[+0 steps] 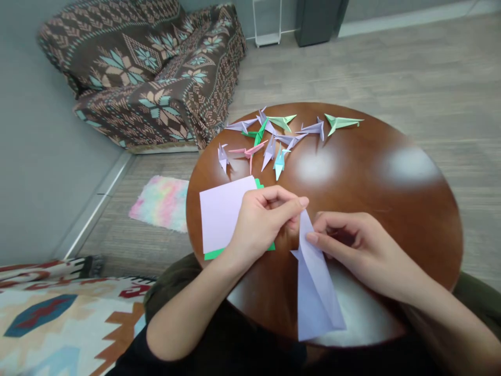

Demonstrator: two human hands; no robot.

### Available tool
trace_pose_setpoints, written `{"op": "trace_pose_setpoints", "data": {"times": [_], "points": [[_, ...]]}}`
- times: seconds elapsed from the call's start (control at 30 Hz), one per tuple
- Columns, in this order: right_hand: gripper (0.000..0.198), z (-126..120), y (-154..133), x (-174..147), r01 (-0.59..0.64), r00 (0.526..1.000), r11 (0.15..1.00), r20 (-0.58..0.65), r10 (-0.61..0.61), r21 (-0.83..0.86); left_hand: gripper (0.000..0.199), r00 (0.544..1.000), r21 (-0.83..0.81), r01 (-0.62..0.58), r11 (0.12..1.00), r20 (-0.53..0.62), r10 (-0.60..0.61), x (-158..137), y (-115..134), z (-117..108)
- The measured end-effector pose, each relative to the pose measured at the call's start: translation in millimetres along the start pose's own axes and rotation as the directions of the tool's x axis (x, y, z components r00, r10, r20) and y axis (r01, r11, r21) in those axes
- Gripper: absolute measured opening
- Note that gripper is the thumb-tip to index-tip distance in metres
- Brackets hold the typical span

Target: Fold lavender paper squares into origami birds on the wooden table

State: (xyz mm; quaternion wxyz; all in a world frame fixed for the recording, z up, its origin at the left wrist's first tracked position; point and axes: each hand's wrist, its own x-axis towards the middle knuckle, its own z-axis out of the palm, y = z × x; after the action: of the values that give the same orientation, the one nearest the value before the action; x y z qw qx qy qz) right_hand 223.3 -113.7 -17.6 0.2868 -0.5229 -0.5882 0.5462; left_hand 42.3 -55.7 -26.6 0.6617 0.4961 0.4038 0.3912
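A partly folded sheet of lavender origami paper point(315, 284) is held between my two hands, its narrow tip upward and its wide end toward me. My left hand point(270, 214) pinches that tip between thumb and fingers. Lower on the right edge, my right hand point(350, 243) grips the same paper with its thumb in front; its other fingertips are partly hidden behind. A small point of paper sticks out on the left side. Beside my left wrist lies a stack of square paper point(223, 211), lavender on top with green sheets showing at the edges.
Several folded paper cranes point(256, 149) in purple, green, pink and blue stand at the far side of the round brown table point(391, 203). A sofa under a patterned cover point(156, 78) and a pastel rug point(160, 203) are to the left.
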Motion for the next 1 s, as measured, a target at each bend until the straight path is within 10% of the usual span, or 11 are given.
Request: {"op": "trace_pose_setpoints", "data": {"times": [0.23, 0.47, 1.0], "points": [[0.026, -3, 3, 1, -0.011, 1.000, 0.999, -0.010, 0.011, 0.044, 0.026, 0.965, 0.085, 0.132, 0.988, 0.218, -0.148, 0, 10, 0], [0.026, -6, 2, 1, 0.043, 0.999, 0.998, -0.020, -0.042, 0.044, 0.026, 0.989, 0.153, 0.063, 0.986, 0.121, -0.082, 0, 10, -1], [0.018, -4, 0, -2, 0.040, 0.998, 0.998, -0.046, -0.043, -0.045, 0.004, 0.918, 0.377, 0.154, 0.914, 0.287, -0.273, 3, 19, -10]]}}
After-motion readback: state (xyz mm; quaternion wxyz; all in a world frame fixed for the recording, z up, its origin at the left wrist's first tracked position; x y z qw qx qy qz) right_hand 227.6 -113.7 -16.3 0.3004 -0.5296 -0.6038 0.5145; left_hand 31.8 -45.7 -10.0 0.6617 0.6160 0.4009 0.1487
